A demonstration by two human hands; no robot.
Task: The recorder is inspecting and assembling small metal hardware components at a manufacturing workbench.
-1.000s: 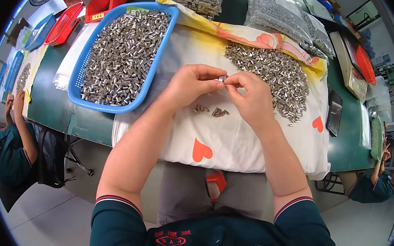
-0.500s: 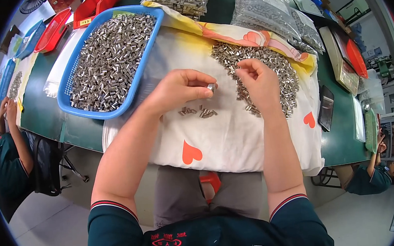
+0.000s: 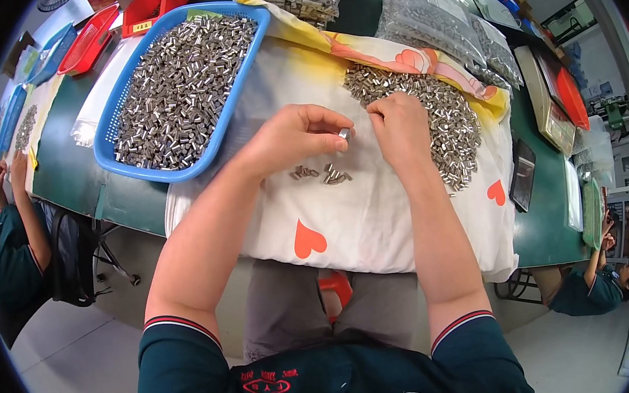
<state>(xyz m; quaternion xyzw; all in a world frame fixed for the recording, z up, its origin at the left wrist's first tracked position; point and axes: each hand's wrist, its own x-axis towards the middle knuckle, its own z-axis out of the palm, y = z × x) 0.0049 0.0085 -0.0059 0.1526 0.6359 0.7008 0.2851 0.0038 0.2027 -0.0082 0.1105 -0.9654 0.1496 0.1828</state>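
Observation:
My left hand (image 3: 297, 139) pinches a small shiny metal sleeve (image 3: 345, 133) between thumb and index finger, above a white cloth (image 3: 272, 226) with red hearts. Facing it, my right hand (image 3: 403, 129) is closed with its fingertips together at the left edge of a heap of metal sleeves (image 3: 460, 135). Whatever those fingertips hold, if anything, is hidden. Below my left hand, two small groups of loose sleeves lie on the cloth, one a cluster (image 3: 336, 174) and the other a short row (image 3: 303, 172).
Left of my arm stands a blue basket (image 3: 170, 175) full of metal sleeves. Clear bags of metal parts (image 3: 430, 18) are piled behind the heap, and a dark phone (image 3: 522, 174) lies at right. Red trays (image 3: 89, 41) sit far left. Other people work at both sides.
My right hand has moved left, off the heap's middle and closer to my left hand. My left hand keeps its pinch on the sleeve. The whole view has shifted slightly.

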